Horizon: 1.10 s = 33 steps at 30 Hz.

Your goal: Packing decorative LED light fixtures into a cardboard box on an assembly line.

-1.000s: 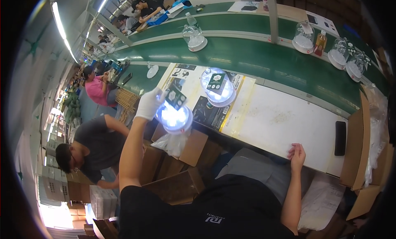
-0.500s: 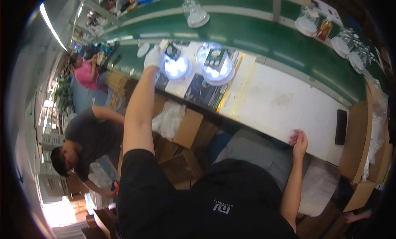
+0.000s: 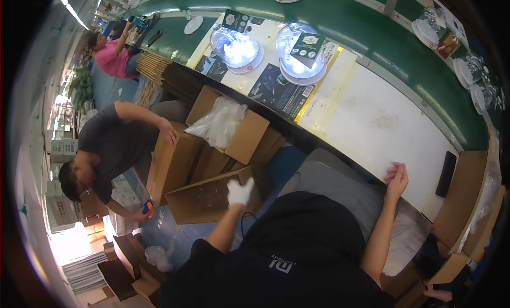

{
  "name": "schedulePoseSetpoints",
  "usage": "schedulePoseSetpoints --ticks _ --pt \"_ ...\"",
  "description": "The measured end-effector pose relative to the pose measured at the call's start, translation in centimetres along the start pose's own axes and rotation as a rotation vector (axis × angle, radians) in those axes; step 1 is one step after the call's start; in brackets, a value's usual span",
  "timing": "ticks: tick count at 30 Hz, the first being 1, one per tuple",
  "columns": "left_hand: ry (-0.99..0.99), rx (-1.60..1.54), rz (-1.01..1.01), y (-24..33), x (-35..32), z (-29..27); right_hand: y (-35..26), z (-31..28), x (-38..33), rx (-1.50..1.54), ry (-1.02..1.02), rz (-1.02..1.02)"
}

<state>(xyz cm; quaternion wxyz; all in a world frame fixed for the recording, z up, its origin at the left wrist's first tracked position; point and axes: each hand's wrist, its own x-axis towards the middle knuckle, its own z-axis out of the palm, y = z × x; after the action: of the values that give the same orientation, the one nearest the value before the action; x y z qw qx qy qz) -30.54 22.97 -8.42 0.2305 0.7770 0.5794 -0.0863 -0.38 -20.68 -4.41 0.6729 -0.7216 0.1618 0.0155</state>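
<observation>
My left hand [image 3: 240, 193], in a white glove, is over an open cardboard box [image 3: 199, 200] below the bench. Its fingers look spread, and I see nothing in them. My bare right hand [image 3: 396, 179] rests at the bench's front edge, fingers loosely bent and holding nothing. On the bench, two clear domed lamps glow white on round white bases: the left lamp [image 3: 237, 48] and the right lamp [image 3: 293, 63]. A dark green card [image 3: 308, 46] leans on the right one; another dark card [image 3: 235, 21] sits at the top of the left one.
Beside the box, another carton [image 3: 249, 137] holds clear plastic bags [image 3: 220, 122]. A black phone-like slab [image 3: 445, 174] lies at the white bench top's right end. Behind runs a green conveyor [image 3: 350, 29] with more lamps. A co-worker [image 3: 114, 148] bends close on the left, holding an orange-and-blue tool.
My left hand has left the left lamp and come down over the open box. The co-worker's hand now rests on a carton. The view has shifted; my right hand stays at the bench edge.
</observation>
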Motion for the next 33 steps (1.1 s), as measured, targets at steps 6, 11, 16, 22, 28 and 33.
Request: schedulePoseSetpoints --ticks 6,11,16,22,28,33 --pt "-0.073 0.067 -0.140 -8.1 -0.6 7.7 -1.4 3.2 -0.5 0.041 -0.078 0.049" --pt "0.081 0.122 0.042 -9.1 -0.2 2.8 -0.7 1.3 -1.0 0.080 -0.130 -0.001" --pt "0.181 -0.339 0.104 -13.4 -3.1 -9.5 -1.1 0.4 -3.0 0.126 -0.251 -0.030" --pt "0.374 -0.404 0.157 -9.9 -9.8 -27.1 -8.1 4.2 -7.0 -0.063 -0.847 -0.320" --pt "0.073 -0.818 0.353 5.3 -20.0 -37.2 -14.9 7.2 -12.2 0.022 -1.214 -1.071" --pt "0.005 -0.635 0.712 16.9 -26.7 -36.7 -21.1 6.4 -15.9 -0.191 -1.124 -1.373"
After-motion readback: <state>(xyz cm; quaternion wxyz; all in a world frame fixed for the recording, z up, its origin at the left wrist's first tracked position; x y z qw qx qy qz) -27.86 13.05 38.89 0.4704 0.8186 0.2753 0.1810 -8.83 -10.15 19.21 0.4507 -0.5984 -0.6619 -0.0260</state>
